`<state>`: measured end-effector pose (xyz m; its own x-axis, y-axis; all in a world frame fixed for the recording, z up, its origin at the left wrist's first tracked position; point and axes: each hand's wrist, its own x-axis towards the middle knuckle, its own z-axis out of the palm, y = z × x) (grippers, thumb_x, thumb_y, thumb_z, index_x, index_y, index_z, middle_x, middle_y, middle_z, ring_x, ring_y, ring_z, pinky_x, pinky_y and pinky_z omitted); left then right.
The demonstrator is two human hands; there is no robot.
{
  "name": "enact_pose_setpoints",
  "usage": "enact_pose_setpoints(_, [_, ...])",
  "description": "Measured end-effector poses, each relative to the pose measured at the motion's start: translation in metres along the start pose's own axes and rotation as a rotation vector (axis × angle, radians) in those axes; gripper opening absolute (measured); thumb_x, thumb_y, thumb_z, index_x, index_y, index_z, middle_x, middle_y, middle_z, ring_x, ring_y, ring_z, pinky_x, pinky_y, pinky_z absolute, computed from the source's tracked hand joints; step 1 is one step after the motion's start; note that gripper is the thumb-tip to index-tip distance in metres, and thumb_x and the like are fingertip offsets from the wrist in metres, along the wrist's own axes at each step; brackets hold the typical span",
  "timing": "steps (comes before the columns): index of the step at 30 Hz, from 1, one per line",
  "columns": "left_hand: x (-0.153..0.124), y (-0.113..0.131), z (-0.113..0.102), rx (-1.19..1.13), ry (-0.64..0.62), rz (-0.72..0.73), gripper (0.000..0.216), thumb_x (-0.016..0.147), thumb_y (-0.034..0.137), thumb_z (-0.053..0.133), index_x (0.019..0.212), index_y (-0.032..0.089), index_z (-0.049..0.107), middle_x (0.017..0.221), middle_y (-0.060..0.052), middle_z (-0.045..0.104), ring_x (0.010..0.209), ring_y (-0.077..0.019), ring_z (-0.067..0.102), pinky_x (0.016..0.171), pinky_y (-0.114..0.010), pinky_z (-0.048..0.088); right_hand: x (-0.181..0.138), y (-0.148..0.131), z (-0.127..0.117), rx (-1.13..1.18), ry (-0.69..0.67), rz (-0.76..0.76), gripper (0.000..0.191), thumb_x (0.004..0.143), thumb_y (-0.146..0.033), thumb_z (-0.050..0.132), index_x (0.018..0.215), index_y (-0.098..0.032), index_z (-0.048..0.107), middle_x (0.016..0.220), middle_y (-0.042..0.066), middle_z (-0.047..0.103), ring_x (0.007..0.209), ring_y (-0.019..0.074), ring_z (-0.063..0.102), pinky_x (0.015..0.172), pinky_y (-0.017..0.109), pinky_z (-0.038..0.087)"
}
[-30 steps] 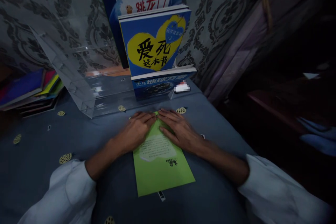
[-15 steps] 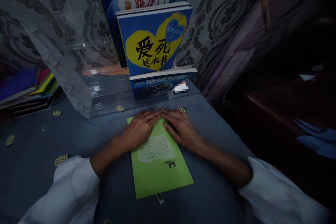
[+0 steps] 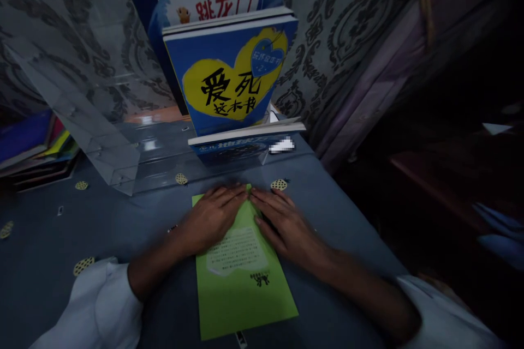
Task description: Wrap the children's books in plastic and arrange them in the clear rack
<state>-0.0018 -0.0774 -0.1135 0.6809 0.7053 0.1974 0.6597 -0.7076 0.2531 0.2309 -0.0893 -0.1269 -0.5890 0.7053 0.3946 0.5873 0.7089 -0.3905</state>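
On the cloth-covered table a green booklet (image 3: 249, 305) lies flat; whether it is one sheet or has several pages I cannot tell. It bears a pale block of small print and a little dark drawing, both upside down to me. My left hand (image 3: 216, 217) rests flat on its far left part, fingers stretched out. Over the far right edge lies my right hand (image 3: 286, 223), also flat, its thumb apart from the fingers. The fingertips of both hands nearly meet at the far edge, and neither hand grips anything.
Beyond my hands, a clear acrylic rack (image 3: 123, 174) holds upright books, among them a blue book with a yellow heart (image 3: 229, 76). A stack of books (image 3: 36, 147) lies at the left. The table's right edge (image 3: 360, 207) drops off beside a curtain (image 3: 364, 82).
The view has tilted, so the rack, books, booklet and hands appear lower and a little further left. Both hands stay flat at the booklet's far end.
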Motion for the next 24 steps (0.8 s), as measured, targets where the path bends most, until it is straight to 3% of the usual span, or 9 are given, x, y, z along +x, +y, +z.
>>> enact_pose_setpoints(10, [0.003,0.001,0.003,0.104,-0.063,0.027,0.051,0.108,0.043,0.037,0.153,0.02,0.04,0.159,-0.009,0.044,0.151,-0.0223,0.035,0.12,-0.045,0.033,-0.01,-0.014,-0.005,-0.057,0.047,0.005,0.039,0.1,-0.021,0.045,0.136,-0.013,0.06,0.133,0.018,0.067,0.125,0.0298,0.063,0.105,0.054,0.053])
enact_pose_setpoints(17, [0.005,-0.003,0.004,0.093,-0.077,0.058,0.052,0.107,0.044,0.037,0.152,0.02,0.043,0.16,-0.01,0.042,0.151,-0.025,0.034,0.12,-0.046,0.033,-0.024,-0.022,-0.004,-0.05,0.035,0.028,0.039,0.099,-0.024,0.049,0.134,-0.013,0.062,0.135,0.019,0.066,0.127,0.0298,0.061,0.105,0.053,0.052])
enact_pose_setpoints(24, [0.004,-0.005,0.009,0.117,0.013,0.096,0.047,0.108,0.04,0.033,0.147,0.022,0.051,0.154,-0.01,0.05,0.149,-0.0247,0.038,0.118,-0.048,0.035,-0.021,-0.022,-0.004,-0.04,0.023,0.043,0.037,0.095,-0.023,0.056,0.13,-0.015,0.065,0.133,0.018,0.068,0.126,0.0277,0.063,0.104,0.049,0.053])
